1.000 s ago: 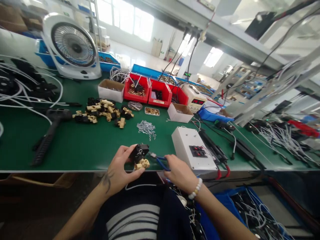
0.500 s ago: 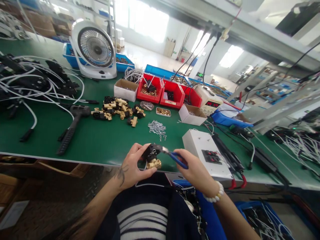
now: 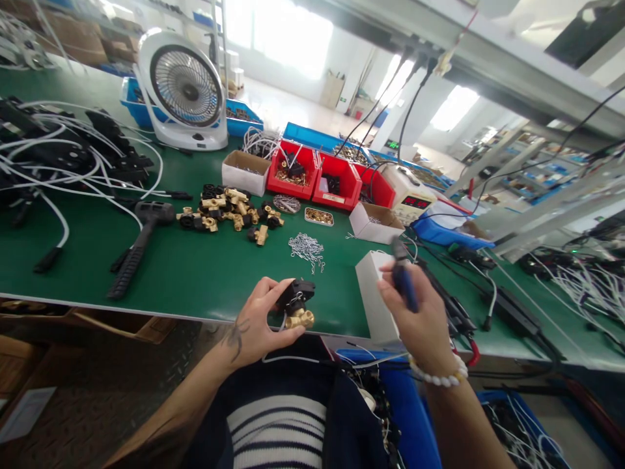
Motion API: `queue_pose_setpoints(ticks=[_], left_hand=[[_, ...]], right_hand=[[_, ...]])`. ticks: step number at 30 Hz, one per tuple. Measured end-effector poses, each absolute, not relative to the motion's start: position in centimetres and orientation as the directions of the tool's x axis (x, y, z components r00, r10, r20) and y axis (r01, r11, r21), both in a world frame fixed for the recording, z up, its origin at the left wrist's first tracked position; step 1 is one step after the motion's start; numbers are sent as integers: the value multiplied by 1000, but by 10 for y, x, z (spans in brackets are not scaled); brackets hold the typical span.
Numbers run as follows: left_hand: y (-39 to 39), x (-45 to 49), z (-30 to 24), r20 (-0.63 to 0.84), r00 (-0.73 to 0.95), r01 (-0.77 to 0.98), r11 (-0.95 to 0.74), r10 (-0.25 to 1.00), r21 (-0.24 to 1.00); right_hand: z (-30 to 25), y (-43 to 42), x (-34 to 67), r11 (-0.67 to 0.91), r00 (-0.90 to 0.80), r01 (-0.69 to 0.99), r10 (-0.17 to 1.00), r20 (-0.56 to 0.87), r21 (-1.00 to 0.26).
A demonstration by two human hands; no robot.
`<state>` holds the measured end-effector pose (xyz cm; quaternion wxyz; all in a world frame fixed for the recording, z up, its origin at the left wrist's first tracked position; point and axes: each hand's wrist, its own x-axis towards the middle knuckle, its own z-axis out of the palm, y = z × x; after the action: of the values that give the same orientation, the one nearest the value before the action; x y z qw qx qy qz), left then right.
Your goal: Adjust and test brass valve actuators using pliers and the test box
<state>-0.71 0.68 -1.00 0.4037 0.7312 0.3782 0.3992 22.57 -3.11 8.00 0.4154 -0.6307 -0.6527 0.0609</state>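
— And in the left hand [image 3: 261, 319]?
— Gripping a part [image 3: 299, 306], black on top, brass below, with a small wire clip across the front. Held right at the near edge of the bench [image 3: 339, 293], thumb under the brass.
— Now, with that part as the clock's centre, over to the right hand [image 3: 422, 312]!
— Up between two and three o'clock, wrapped round the pliers [image 3: 404, 280], blue-handled, nose upward. Badly blurred, so can't tell tips spread from tips together.
— Touching the box [image 3: 374, 299] at three?
— Can't tell; overlapping in this view. Well apart from the part, though!
— Up to twelve o'clock?
— First a heap of clips [image 3: 306, 249], then a tin [image 3: 319, 224] of small brass bits, then red bins [image 3: 291, 191].
— Swinging back to eleven?
— Landing on a pile of fittings [image 3: 229, 208], brass and black. Farther out, same hour: a white fan [image 3: 188, 88].
— And ten?
— Finding the hammer [image 3: 137, 251], laid flat, head away, handle slanting toward the near edge.
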Motion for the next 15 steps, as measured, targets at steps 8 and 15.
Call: queue_pose_setpoints(ticks=[8,15], left_hand=[[7,-7,-9,279,403,238,-394,872,888],[9,-8,-11,283,417,232,-402,864,886]], right_hand=[[70,-31,221,241,-207,846,971,122,-476],[62,-30,218,221,104,757,889,446,-616]])
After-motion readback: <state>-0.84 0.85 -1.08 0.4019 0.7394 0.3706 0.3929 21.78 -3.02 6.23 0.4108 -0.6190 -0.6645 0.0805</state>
